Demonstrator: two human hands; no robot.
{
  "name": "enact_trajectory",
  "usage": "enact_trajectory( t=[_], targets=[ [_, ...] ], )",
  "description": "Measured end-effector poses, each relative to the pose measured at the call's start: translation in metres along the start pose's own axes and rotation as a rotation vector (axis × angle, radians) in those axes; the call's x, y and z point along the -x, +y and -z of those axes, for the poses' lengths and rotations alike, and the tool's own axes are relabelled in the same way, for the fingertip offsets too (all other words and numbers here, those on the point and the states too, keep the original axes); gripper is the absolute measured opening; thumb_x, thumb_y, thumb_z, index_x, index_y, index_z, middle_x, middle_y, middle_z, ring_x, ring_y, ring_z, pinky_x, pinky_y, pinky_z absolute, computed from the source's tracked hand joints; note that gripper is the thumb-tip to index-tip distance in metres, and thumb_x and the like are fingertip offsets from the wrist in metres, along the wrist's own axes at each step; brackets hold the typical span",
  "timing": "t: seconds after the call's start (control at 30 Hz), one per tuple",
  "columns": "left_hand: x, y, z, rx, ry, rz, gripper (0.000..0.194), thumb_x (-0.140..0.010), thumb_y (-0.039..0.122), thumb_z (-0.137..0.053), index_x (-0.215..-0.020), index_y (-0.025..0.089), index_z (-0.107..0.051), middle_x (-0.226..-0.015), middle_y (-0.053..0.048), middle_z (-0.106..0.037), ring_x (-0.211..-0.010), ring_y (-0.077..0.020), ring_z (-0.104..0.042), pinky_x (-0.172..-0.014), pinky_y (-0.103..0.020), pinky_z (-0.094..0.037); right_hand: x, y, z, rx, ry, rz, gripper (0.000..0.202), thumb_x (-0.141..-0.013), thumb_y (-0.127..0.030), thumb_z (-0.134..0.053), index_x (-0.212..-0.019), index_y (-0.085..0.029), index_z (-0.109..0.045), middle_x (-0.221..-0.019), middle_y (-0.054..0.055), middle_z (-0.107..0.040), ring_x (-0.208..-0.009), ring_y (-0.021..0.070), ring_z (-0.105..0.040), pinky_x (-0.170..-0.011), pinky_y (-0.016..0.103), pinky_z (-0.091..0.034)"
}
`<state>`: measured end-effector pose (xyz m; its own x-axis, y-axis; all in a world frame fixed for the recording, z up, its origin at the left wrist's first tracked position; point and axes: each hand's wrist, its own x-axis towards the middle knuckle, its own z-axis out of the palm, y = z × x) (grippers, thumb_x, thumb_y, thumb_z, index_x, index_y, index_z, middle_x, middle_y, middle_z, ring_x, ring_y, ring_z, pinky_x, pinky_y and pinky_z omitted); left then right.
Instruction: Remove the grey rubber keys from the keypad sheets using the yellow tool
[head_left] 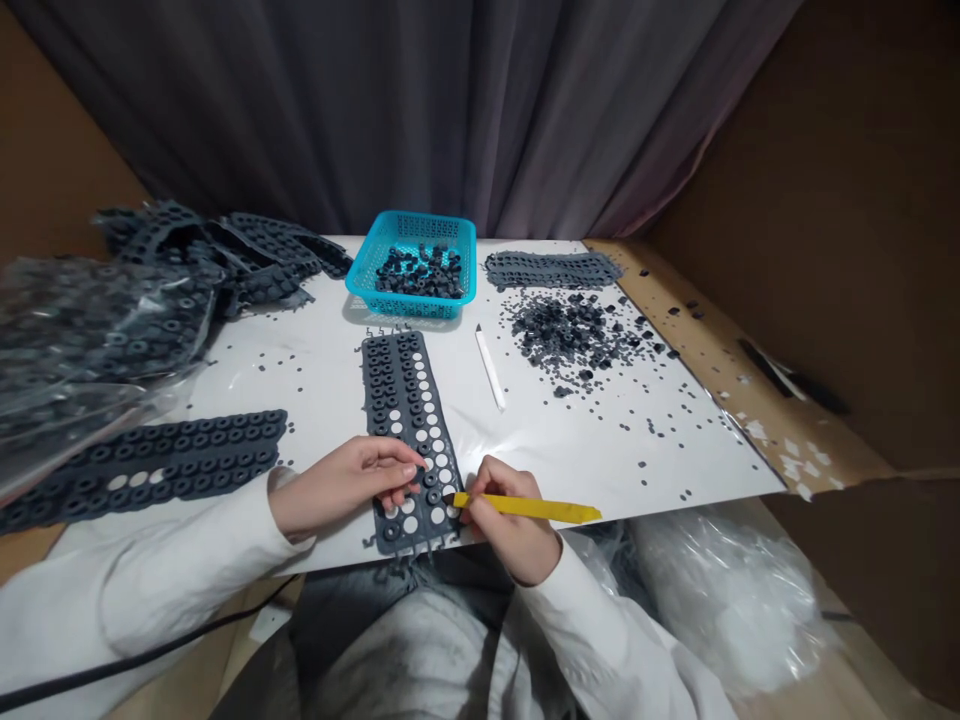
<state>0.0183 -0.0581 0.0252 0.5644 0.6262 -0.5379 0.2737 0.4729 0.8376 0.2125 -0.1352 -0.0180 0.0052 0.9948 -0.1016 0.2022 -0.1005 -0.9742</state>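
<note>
A dark grey rubber sheet (415, 400) with rows of ring-shaped parts and round white gaps lies lengthwise before me, where rings are gone. Over its near half is my left hand (352, 485), its thumb and index finger closed together; anything between them is too small to make out. My right hand (511, 520) grips a slim yellow tool (536, 507) with a dark tip, like a craft knife. That tip points left and meets the sheet's right edge near a ring. The rings under my left fingers are partly hidden.
A blue basket (360, 280) with loose rings stands at the back. Right of it are a perforated strip (551, 268) and a pile of black scraps (570, 335). A white pen-like tool (490, 370), another sheet (225, 440) and a plastic bag (97, 330) of rings lie around.
</note>
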Motion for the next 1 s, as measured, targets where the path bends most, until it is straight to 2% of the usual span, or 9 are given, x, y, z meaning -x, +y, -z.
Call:
enact_trajectory(
  t=[0.17, 0.27, 0.4, 0.53, 0.73, 0.9, 1.0],
  targets=[
    [0.0016, 0.0007, -0.0018, 0.246, -0.034, 0.120, 0.032, -0.068, 0.035, -0.071, -0.086, 0.009, -0.063, -0.071, -0.005, -0.066, -0.053, -0.0070, -0.052, -0.053, -0.020, -0.041, -0.0026, -0.0030, -0.0023, 0.099, 0.001, 0.045, 0.016, -0.070, -0.015, -0.047, -0.059, -0.020, -0.037, -0.047, -0.005, -0.045, -0.046, 0.0089, -0.040, -0.047, 0.021, -0.028],
    [0.0030, -0.0015, -0.0030, 0.331, -0.027, 0.146, 0.029, -0.068, 0.035, -0.071, -0.078, 0.009, -0.063, -0.068, -0.005, -0.065, -0.051, -0.0060, -0.051, -0.050, -0.018, -0.040, -0.0052, -0.0073, -0.0015, 0.151, -0.007, 0.067, 0.018, -0.069, -0.015, -0.046, -0.056, -0.020, -0.035, -0.044, -0.006, -0.041, -0.045, 0.0088, -0.036, -0.047, 0.022, -0.026],
    [0.0026, -0.0043, -0.0044, 0.364, -0.031, 0.116, 0.031, -0.069, 0.039, -0.070, -0.071, 0.009, -0.061, -0.063, -0.005, -0.064, -0.047, -0.0055, -0.049, -0.046, -0.017, -0.039, -0.0075, -0.0084, 0.0009, 0.127, -0.015, 0.065, 0.018, -0.069, -0.016, -0.047, -0.056, -0.020, -0.036, -0.045, -0.006, -0.041, -0.047, 0.0092, -0.036, -0.048, 0.022, -0.027],
    [0.0003, -0.0071, -0.0055, 0.381, -0.022, 0.149, 0.037, -0.073, 0.044, -0.064, -0.072, 0.007, -0.062, -0.060, -0.007, -0.064, -0.045, -0.0059, -0.051, -0.044, -0.016, -0.039, -0.0077, -0.0069, 0.0018, 0.089, -0.012, 0.041, 0.017, -0.069, -0.015, -0.047, -0.056, -0.020, -0.036, -0.046, -0.006, -0.041, -0.047, 0.0094, -0.037, -0.047, 0.022, -0.027],
    [-0.0019, -0.0076, -0.0084, 0.406, -0.044, 0.178, 0.037, -0.079, 0.043, -0.058, -0.071, 0.007, -0.061, -0.057, -0.007, -0.062, -0.043, -0.0068, -0.051, -0.042, -0.016, -0.040, -0.0073, -0.0084, 0.0006, 0.137, -0.021, 0.081, 0.017, -0.069, -0.016, -0.047, -0.056, -0.020, -0.036, -0.045, -0.006, -0.040, -0.047, 0.0094, -0.036, -0.048, 0.022, -0.026],
    [0.0018, -0.0019, -0.0093, 0.388, -0.055, 0.111, 0.029, -0.072, 0.036, -0.068, -0.078, 0.009, -0.060, -0.066, -0.006, -0.064, -0.051, -0.0074, -0.055, -0.048, -0.017, -0.042, -0.0079, -0.0094, 0.0005, 0.139, -0.025, 0.100, 0.018, -0.069, -0.016, -0.047, -0.056, -0.020, -0.035, -0.045, -0.006, -0.040, -0.046, 0.0092, -0.035, -0.048, 0.022, -0.026],
    [0.0041, 0.0013, -0.0086, 0.371, -0.087, 0.039, 0.033, -0.066, 0.035, -0.074, -0.084, 0.011, -0.060, -0.070, -0.004, -0.065, -0.054, -0.0072, -0.055, -0.053, -0.018, -0.042, -0.0082, -0.0078, 0.0006, 0.119, -0.017, 0.091, 0.017, -0.068, -0.016, -0.047, -0.056, -0.020, -0.036, -0.046, -0.006, -0.040, -0.047, 0.0092, -0.035, -0.047, 0.022, -0.025]
  ],
)
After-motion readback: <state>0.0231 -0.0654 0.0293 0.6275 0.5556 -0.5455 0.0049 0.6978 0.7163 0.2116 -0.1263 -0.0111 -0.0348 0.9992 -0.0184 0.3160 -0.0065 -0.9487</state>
